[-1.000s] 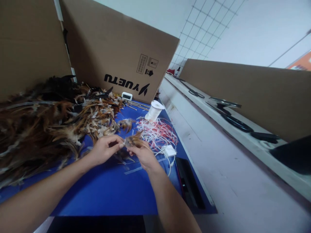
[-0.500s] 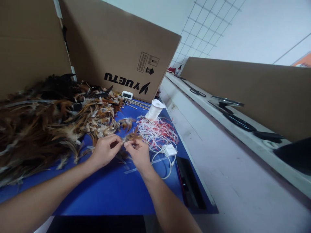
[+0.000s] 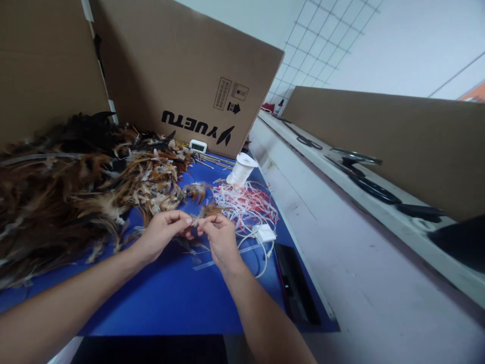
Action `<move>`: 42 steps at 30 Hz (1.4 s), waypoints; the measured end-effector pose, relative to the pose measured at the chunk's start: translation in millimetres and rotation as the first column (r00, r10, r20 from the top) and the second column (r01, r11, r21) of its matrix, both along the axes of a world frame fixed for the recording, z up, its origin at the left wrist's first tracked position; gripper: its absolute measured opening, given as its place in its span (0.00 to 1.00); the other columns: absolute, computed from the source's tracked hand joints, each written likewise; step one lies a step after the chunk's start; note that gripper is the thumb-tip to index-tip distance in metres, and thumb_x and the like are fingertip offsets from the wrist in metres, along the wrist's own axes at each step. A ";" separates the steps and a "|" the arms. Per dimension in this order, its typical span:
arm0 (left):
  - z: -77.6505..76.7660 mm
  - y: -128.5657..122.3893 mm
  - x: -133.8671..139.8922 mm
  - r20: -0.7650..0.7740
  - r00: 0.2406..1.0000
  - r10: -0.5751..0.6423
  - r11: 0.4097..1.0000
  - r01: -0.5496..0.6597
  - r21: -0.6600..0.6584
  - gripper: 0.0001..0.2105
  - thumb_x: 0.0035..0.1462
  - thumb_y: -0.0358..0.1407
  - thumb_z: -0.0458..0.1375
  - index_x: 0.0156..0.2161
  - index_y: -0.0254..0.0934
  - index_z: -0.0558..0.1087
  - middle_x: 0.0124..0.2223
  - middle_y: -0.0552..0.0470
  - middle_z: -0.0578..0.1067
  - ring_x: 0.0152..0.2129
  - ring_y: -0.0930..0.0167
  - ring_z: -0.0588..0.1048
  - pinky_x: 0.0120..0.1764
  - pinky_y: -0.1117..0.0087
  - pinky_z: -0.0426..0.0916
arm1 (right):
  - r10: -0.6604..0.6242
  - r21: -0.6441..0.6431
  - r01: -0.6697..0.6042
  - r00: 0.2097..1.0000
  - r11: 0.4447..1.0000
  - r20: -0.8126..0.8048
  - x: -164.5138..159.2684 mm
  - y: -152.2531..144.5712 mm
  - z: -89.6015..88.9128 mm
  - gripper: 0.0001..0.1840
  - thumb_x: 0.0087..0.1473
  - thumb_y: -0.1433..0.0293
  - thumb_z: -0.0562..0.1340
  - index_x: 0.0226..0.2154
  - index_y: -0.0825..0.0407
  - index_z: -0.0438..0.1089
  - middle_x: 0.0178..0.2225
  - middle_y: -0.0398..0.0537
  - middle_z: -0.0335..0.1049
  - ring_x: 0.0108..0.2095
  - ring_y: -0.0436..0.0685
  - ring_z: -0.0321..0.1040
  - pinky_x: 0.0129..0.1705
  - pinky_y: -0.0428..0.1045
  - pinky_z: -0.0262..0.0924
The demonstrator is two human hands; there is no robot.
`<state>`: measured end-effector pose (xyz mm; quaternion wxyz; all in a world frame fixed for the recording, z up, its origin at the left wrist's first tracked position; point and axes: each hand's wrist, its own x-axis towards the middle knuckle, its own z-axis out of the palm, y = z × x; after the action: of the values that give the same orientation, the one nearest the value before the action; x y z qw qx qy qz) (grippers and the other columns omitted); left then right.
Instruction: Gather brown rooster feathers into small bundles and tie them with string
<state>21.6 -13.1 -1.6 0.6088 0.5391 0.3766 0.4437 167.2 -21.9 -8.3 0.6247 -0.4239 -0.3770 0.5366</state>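
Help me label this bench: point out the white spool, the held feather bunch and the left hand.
White spool point(image 3: 240, 173), head view: its white side below the rim.
Feather bunch point(image 3: 209, 210), head view: its brown, fluffy part.
Left hand point(image 3: 162, 233), head view: back of the hand.

The left arm point(image 3: 76, 298) slants up from the lower left, the right arm point(image 3: 261, 313) up from the bottom, leaning left; both forearms are bare. The left hand point(image 3: 159, 235) and right hand point(image 3: 223, 240) come close together in front, fingertips near each other, each pinching between thumb and forefinger. The other fingers, partly hidden, curl inward. Both wrists look nearly straight.
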 end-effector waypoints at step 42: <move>2.3 -4.2 2.9 0.151 0.974 -0.170 0.934 0.208 -0.292 0.15 0.44 0.39 0.69 0.25 0.32 0.68 0.19 0.59 0.65 0.16 0.80 0.63 0.18 0.79 0.60 | -0.003 -0.014 0.003 1.000 1.000 0.026 -2.1 -3.5 -0.1 0.09 0.35 0.70 0.68 0.19 0.52 0.66 0.17 0.37 0.66 0.20 0.47 0.60 0.26 0.45 0.55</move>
<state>24.5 -17.3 0.7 0.7469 0.4435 0.3487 0.3519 165.1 -25.4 -8.4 0.6177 -0.4356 -0.3805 0.5328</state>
